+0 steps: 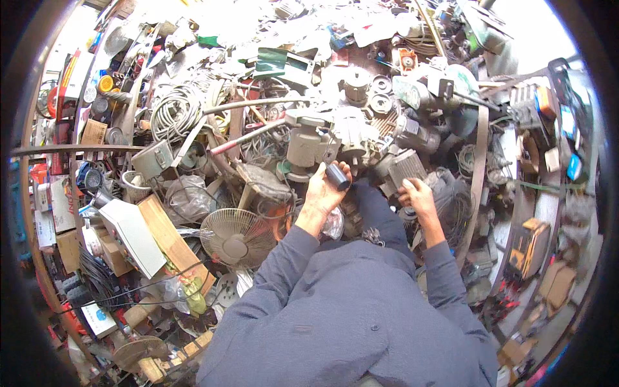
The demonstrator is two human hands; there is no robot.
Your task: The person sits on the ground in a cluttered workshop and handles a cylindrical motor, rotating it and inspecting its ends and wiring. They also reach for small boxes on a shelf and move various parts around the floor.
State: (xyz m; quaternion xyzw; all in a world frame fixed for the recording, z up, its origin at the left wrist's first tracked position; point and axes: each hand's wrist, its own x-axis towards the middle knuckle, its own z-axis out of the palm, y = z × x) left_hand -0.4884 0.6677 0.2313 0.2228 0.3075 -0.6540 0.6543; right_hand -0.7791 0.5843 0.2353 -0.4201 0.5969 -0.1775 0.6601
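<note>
My left hand (pixel 320 198) is closed around a short black cylinder (pixel 337 176), with its palm turned upward and the cylinder tilted across the fingers. Small grey metal at the cylinder's far end is too fine to name. To the right of it, my right hand (pixel 419 198) is raised with its fingers curled and pressed together. Whatever those fingers may pinch is hidden. Just beyond my right hand lies a grey finned motor housing (pixel 407 169). Past my left hand stands a grey cylindrical machine body (pixel 305 145).
A round wire fan guard (pixel 233 240) lies left of my left forearm, near a wooden board (pixel 173 238) and a pale metal box (pixel 132 235). Coiled cable (pixel 176 115) sits farther back. Piled motors and parts fill the far side; a laden shelf (pixel 525 255) is at right.
</note>
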